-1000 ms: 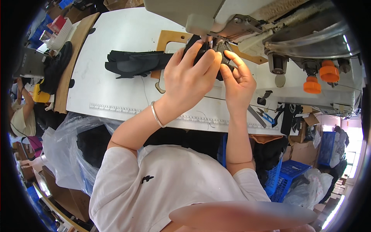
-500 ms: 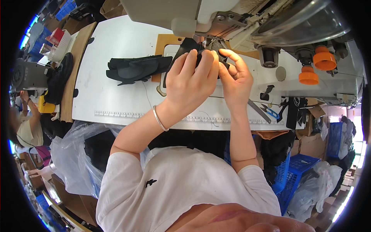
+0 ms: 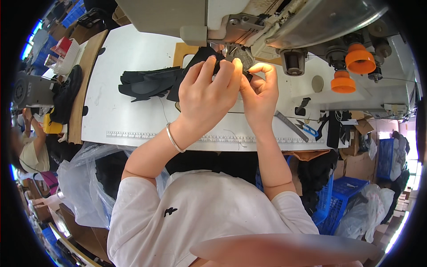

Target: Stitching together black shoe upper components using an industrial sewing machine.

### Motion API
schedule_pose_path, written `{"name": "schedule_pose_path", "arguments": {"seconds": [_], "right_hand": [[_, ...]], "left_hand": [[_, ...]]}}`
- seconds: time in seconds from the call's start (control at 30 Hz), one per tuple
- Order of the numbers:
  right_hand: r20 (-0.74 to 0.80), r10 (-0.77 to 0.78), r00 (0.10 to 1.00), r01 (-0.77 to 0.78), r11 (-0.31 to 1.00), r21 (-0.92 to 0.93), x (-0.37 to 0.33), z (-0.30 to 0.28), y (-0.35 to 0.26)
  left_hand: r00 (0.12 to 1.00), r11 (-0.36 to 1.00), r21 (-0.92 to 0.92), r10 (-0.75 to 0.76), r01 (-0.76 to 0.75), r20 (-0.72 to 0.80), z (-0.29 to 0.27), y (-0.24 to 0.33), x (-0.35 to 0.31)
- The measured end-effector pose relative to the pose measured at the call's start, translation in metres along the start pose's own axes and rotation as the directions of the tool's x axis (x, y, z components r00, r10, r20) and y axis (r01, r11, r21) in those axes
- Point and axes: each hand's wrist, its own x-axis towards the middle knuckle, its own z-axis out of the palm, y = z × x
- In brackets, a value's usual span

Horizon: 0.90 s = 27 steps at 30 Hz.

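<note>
The left hand [image 3: 209, 91] is resting bent fingers over the black fabric piece [image 3: 201, 56], which is lying beneath them at the sewing machine [image 3: 171, 20]; whether they're gripping is hidden. The right hand [image 3: 260, 93] is pinching its right edge.

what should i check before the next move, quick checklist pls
1. Left hand on the black piece: ok, fingers lie over it below the machine head.
2. Right hand has a firm grip: cannot tell, thumb and fingers curl close to the left hand, contact partly hidden.
3. Fingertips away from the needle: cannot tell, too small and partly covered.
4. Other black pieces out from under the hands: ok, lying to their left.
5. Blue-handled snips away from the hands: ok, near the table's right end.
6. Loose thread removed: not ok, a strand lies beside the left forearm.
</note>
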Motion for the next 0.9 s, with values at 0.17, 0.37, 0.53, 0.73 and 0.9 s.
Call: {"name": "schedule_pose_path", "arguments": {"seconds": [0.17, 0.37, 0.53, 0.73, 0.9], "right_hand": [[0.026, -0.166, 0.986, 0.168, 0.971, -0.171, -0.008, -0.019, 0.002], [-0.014, -0.435, 0.900, 0.388, 0.816, -0.428, 0.034, -0.063, 0.017], [0.243, -0.307, 0.920, 0.390, 0.759, -0.522, 0.103, -0.063, 0.054], [0.184, -0.610, 0.770, 0.616, 0.638, -0.463, 0.118, -0.064, 0.075], [0.261, -0.513, 0.818, 0.570, 0.656, -0.495, 0.121, -0.080, 0.091]], "left_hand": [[0.975, 0.995, 0.098, -0.014, -0.008, 0.223, -0.014, 0.011, 0.008], [0.976, 0.967, 0.249, -0.099, 0.048, 0.195, -0.002, 0.039, 0.007], [0.997, 0.929, 0.370, -0.013, -0.015, 0.073, 0.011, 0.036, -0.001], [0.999, 0.963, 0.265, 0.033, -0.040, 0.033, 0.009, 0.026, -0.008], [0.997, 0.972, 0.225, 0.047, -0.059, 0.059, 0.006, 0.021, -0.008]]}}
